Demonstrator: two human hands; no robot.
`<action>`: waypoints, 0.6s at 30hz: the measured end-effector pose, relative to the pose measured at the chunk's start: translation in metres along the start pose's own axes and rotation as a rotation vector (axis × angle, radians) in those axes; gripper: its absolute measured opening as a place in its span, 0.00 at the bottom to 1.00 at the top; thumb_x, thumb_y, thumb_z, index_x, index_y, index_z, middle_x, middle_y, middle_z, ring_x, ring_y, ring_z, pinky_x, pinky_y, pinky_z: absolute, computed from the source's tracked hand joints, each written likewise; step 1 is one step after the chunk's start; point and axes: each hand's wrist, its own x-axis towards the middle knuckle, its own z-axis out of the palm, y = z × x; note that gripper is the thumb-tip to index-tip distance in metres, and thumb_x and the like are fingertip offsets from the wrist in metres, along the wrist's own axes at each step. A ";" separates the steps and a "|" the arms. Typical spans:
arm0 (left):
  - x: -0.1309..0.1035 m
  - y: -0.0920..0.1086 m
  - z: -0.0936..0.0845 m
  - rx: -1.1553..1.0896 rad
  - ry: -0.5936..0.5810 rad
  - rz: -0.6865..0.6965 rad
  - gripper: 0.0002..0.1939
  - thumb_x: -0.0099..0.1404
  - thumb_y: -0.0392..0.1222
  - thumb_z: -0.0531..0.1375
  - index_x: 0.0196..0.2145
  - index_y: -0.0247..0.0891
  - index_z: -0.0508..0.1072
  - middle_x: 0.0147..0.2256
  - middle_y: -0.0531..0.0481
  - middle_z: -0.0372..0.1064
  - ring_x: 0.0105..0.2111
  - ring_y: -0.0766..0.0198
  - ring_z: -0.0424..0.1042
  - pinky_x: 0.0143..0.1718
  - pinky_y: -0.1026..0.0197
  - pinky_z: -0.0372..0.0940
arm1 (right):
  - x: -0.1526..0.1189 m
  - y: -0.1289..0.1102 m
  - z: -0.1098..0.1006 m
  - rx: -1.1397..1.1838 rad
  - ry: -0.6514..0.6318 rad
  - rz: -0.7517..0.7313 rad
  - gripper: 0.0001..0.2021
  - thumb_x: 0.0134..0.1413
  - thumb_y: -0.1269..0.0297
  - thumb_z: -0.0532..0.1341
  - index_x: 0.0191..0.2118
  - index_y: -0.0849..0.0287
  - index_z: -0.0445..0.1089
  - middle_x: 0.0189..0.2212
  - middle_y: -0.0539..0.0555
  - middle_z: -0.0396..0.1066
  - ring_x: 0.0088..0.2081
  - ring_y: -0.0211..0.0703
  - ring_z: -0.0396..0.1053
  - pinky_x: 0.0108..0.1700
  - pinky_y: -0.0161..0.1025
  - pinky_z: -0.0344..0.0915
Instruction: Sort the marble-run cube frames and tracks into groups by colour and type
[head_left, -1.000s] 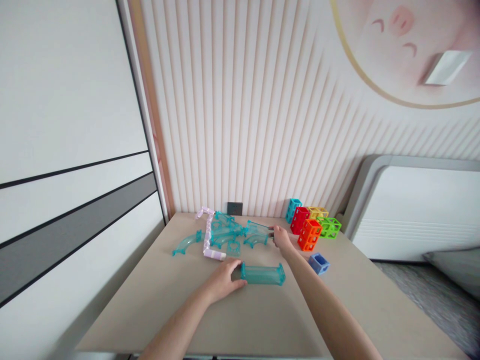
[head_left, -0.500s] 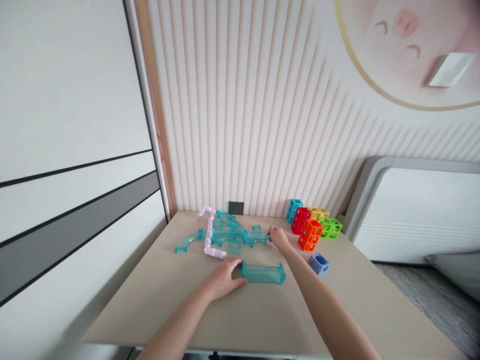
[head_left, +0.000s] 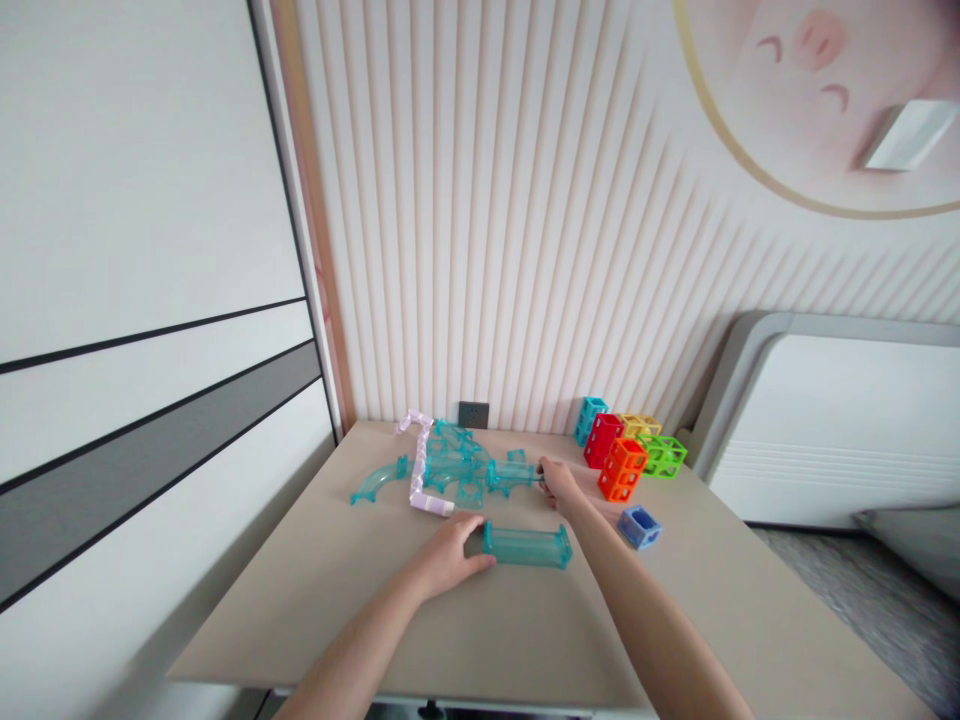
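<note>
A straight clear teal track piece point(head_left: 528, 547) lies near the middle of the table. My left hand point(head_left: 450, 553) rests at its left end, thumb on the near side and fingers on the far side. Farther back, my right hand point(head_left: 556, 482) is closed at the right end of another clear teal track piece point(head_left: 513, 474); its fingertips are partly hidden. More teal pieces point(head_left: 454, 465) lie in a cluster to the left of that one. A curved teal track piece point(head_left: 381, 480) lies at the far left. A bent lilac-and-white strip point(head_left: 418, 470) lies between them.
Right of my right hand stand open-frame blocks: orange point(head_left: 622, 470), red point(head_left: 602, 440), blue-teal point(head_left: 590, 420), yellow point(head_left: 637, 427) and green point(head_left: 662, 456). A blue block point(head_left: 639, 527) lies nearer. A ribbed wall with a black socket point(head_left: 473, 414) borders the table point(head_left: 300, 610); a white cabinet point(head_left: 150, 450) stands left.
My right hand has turned slightly, its fingers curling lower at the end of the far teal piece. My left hand and the near piece have stayed in place.
</note>
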 end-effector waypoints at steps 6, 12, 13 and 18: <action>0.000 0.001 -0.001 0.016 -0.007 0.004 0.26 0.59 0.47 0.69 0.54 0.38 0.72 0.55 0.40 0.72 0.57 0.49 0.69 0.61 0.48 0.62 | 0.002 0.004 0.008 0.125 0.133 -0.149 0.18 0.65 0.58 0.63 0.56 0.59 0.68 0.54 0.57 0.70 0.49 0.50 0.73 0.49 0.51 0.73; 0.000 -0.002 0.000 0.000 -0.003 -0.010 0.28 0.58 0.47 0.70 0.55 0.39 0.72 0.56 0.40 0.71 0.57 0.49 0.69 0.61 0.48 0.62 | 0.004 0.003 0.008 0.252 0.248 -0.387 0.19 0.64 0.50 0.56 0.30 0.61 0.70 0.21 0.49 0.68 0.25 0.43 0.70 0.28 0.37 0.66; 0.001 -0.003 0.001 0.000 -0.002 -0.011 0.28 0.58 0.47 0.70 0.55 0.39 0.72 0.56 0.40 0.71 0.57 0.49 0.69 0.61 0.48 0.62 | 0.004 0.001 0.008 0.274 0.256 -0.419 0.20 0.62 0.48 0.56 0.28 0.59 0.68 0.17 0.47 0.64 0.22 0.42 0.67 0.25 0.36 0.64; 0.001 -0.003 0.001 0.003 0.003 -0.010 0.28 0.58 0.47 0.70 0.54 0.39 0.72 0.55 0.40 0.72 0.57 0.49 0.70 0.61 0.48 0.62 | -0.003 -0.004 0.004 0.347 0.224 -0.508 0.24 0.53 0.37 0.55 0.28 0.56 0.66 0.13 0.44 0.60 0.16 0.38 0.59 0.20 0.35 0.57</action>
